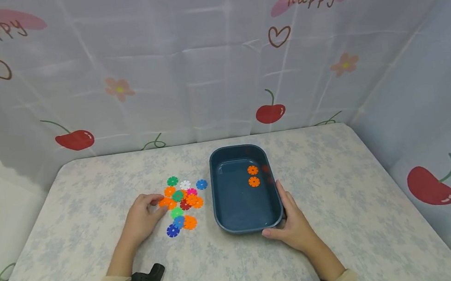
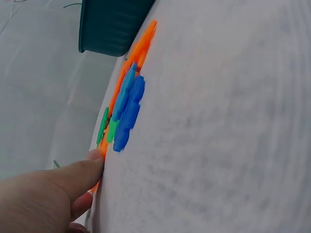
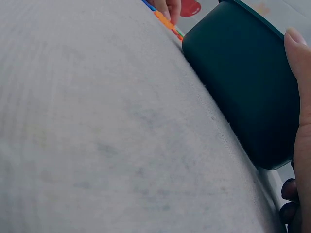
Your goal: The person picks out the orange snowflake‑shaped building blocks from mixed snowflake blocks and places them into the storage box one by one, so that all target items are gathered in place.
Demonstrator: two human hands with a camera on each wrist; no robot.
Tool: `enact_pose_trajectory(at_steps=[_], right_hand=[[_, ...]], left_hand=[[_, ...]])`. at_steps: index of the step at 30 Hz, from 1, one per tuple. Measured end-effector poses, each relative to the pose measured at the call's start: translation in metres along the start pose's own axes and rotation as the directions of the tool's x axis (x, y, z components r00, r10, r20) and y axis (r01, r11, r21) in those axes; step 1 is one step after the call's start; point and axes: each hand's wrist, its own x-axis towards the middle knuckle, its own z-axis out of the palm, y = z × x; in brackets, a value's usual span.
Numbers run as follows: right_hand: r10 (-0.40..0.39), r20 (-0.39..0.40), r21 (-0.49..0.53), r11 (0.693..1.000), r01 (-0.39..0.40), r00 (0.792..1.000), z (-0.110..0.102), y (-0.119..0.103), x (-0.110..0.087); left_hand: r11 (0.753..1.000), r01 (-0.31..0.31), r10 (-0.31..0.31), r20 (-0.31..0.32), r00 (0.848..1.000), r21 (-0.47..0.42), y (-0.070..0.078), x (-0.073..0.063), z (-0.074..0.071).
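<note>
My left hand [image 1: 143, 217] is at the left edge of a loose cluster of small notched plastic discs. Its thumb and forefinger pinch the edge of an orange disc [image 1: 164, 203]. In the left wrist view the thumb [image 2: 82, 174] covers part of that disc. My right hand [image 1: 295, 225] holds a dark blue rectangular tray [image 1: 239, 228] by its near right corner, thumb at the front rim and fingers along the right side. Inside the tray lie two orange discs, one [image 1: 252, 170] behind the other [image 1: 254, 182].
Blue discs [image 1: 173, 231], green discs [image 1: 172, 181], a white disc [image 1: 185, 184] and more orange ones lie left of the tray, some overlapping. A printed curtain [image 1: 200, 69] hangs behind the table [image 1: 317, 172].
</note>
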Motion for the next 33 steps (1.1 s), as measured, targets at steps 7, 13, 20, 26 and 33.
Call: enact_pose_trajectory(at_steps=[7, 13, 20, 26, 33], right_hand=[[0.003, 0.004, -0.017, 1.000, -0.003, 1.000, 0.000, -0.001, 0.001], [0.006, -0.004, -0.035, 0.999, -0.007, 1.000, 0.000, -0.003, 0.001], [0.009, -0.012, -0.040, 0.999, -0.010, 1.000, 0.000, -0.003, 0.000], [0.012, -0.013, -0.039, 0.999, -0.013, 1.000, 0.000, -0.003, 0.000], [0.020, -0.010, -0.032, 0.999, -0.021, 1.000, 0.000, -0.003, 0.000]], left_hand=[[0.999, 0.003, -0.007, -0.098, 0.995, -0.038, -0.007, -0.009, 0.010], [0.999, -0.009, 0.003, -0.142, 0.990, -0.038, -0.005, -0.013, 0.015], [0.999, -0.021, 0.015, -0.145, 0.989, -0.038, -0.004, -0.013, 0.017], [0.999, -0.045, 0.039, -0.172, 0.984, -0.029, -0.004, -0.013, 0.017], [0.998, -0.051, 0.042, -0.195, 0.980, -0.042, -0.001, -0.016, 0.016]])
